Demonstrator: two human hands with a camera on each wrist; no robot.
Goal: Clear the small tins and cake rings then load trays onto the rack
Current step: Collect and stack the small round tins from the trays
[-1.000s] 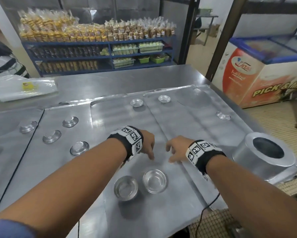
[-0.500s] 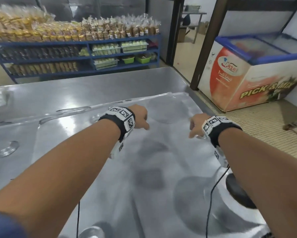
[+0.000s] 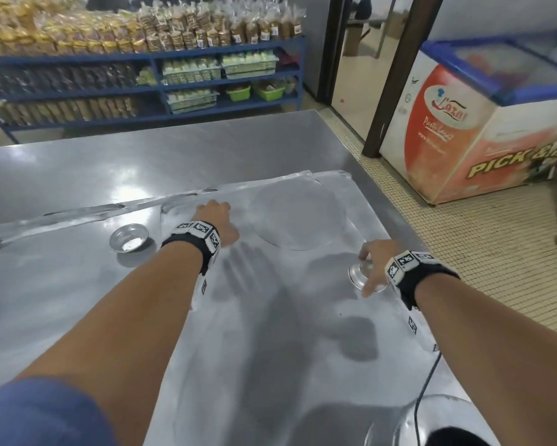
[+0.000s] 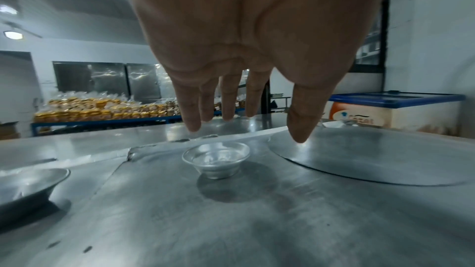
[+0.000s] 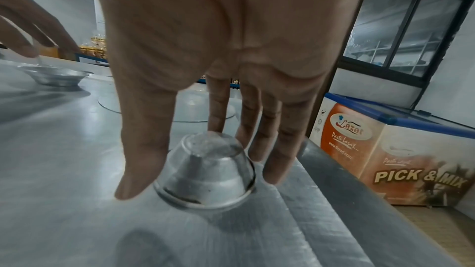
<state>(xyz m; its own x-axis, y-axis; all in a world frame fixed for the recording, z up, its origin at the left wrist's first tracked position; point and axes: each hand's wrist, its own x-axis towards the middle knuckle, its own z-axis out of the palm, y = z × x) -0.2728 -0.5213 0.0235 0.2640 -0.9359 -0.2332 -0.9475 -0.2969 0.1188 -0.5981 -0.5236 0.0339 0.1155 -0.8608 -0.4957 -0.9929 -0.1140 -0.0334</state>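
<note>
While the right hand (image 5: 221, 52) reaches down over an upturned small tin (image 5: 205, 172) near the right edge of the tray (image 3: 270, 349), its thumb lies against the tin's left side and its fingers (image 5: 218, 107) come down behind and to the right of it, so the hand brackets the tin; whether the fingertips press its wall or only stand beside it cannot be told. In the head view the same tin (image 3: 362, 275) shows partly under that hand (image 3: 372, 262), close to the tray's right rim.

The left hand (image 4: 244, 38) hangs above a second small tin (image 4: 216, 158), fingers straight and a little apart, thumb out to the right, holding nothing and clear of the tin. This tin stands upright, mouth up, near the tray's far edge. In the head view the hand (image 3: 217, 217) covers it.

A third small tin (image 3: 129, 238) stands mouth up on the neighbouring tray to the left, just beside the left wrist. A flat round disc (image 3: 298, 217) lies on the tray between the two hands, toward the far right corner. The trays rest on a steel bench (image 3: 174, 149). At the near right corner a cake ring (image 3: 438, 420) shows in part.

Beyond the bench stand blue shelves (image 3: 142, 88) of packed goods, and to the right a chest freezer (image 3: 483, 130).
</note>
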